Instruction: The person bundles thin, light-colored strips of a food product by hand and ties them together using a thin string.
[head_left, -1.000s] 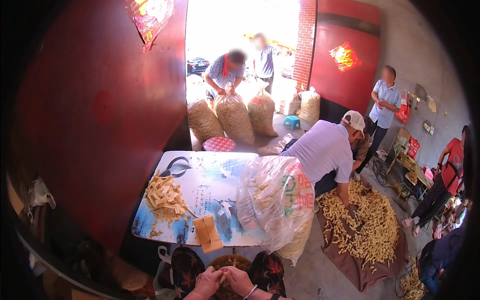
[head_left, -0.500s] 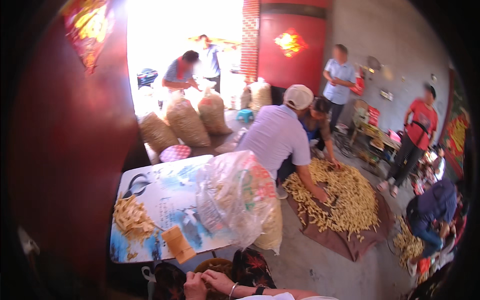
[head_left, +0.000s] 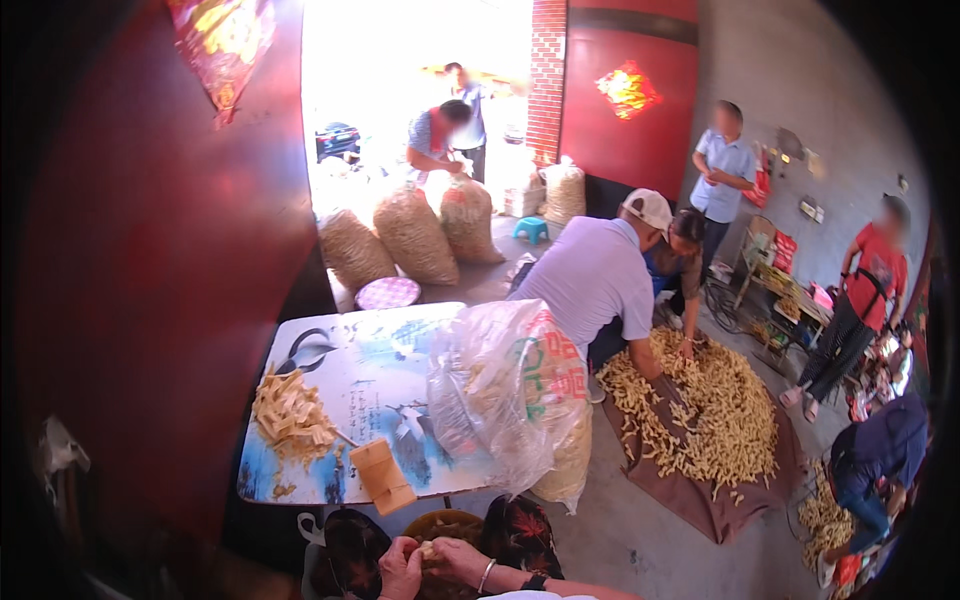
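Low in the view, my left hand (head_left: 400, 572) and my right hand (head_left: 458, 561) meet with bent fingers. A small pale yellowish piece (head_left: 428, 552) is pinched between their fingertips; its exact kind is too small to tell. Below and behind them a yellow-brown round basin (head_left: 445, 521) sits between my knees, its contents mostly hidden by the hands. Just beyond is a white and blue patterned table (head_left: 350, 400). On it lie a heap of thin pale strips (head_left: 292, 415), a small wooden block (head_left: 382, 476) at the near edge, and a clear plastic bag (head_left: 505, 390) of pale pieces.
To the right, two people crouch over a brown cloth (head_left: 715, 515) bearing a large heap of pale pieces (head_left: 720, 420). Full sacks (head_left: 412, 238), a blue stool (head_left: 531, 230) and a covered round container (head_left: 388, 293) stand behind the table. Other people are farther right and by the doorway.
The scene has shifted rightward in the picture as my head turned. The pale piece now shows between my fingertips. Beyond the table, the person at the sacks bends lower.
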